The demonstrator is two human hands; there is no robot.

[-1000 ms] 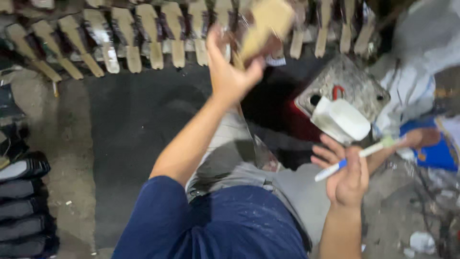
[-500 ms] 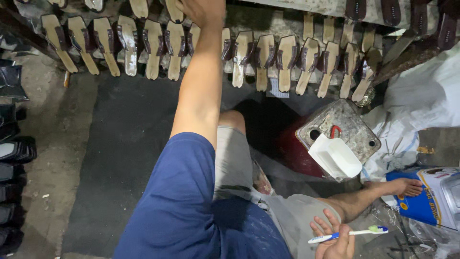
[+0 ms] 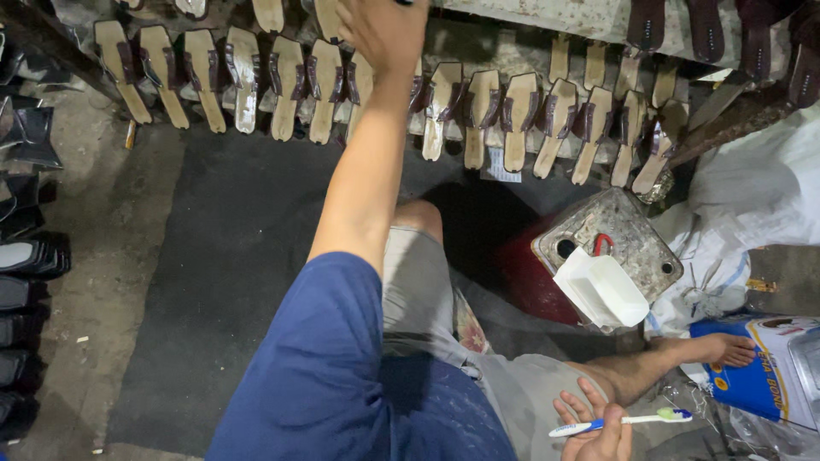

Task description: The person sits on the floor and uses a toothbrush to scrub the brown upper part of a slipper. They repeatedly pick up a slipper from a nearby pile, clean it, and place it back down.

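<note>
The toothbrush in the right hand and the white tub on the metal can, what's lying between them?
In the head view, only the person's bent leg in grey shorts lies between the toothbrush and the white tub.

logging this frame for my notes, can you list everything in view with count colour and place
sandals: a long row, too many to count surely, tan soles with dark maroon straps, leaning along the top
dark footwear: several, black, stacked at the left edge
floor mat: one, dark grey, centre left
metal can: one, red with a stained grey top, right of centre
white tub: one, white, resting on the can's near corner
white sack: one, white, far right
tin: one, blue and white, lower right
toothbrush: one, white and blue with green-white bristles, bottom right
left hand: reaching up to the sandal row, top centre
right hand: holding the toothbrush, bottom right
</note>
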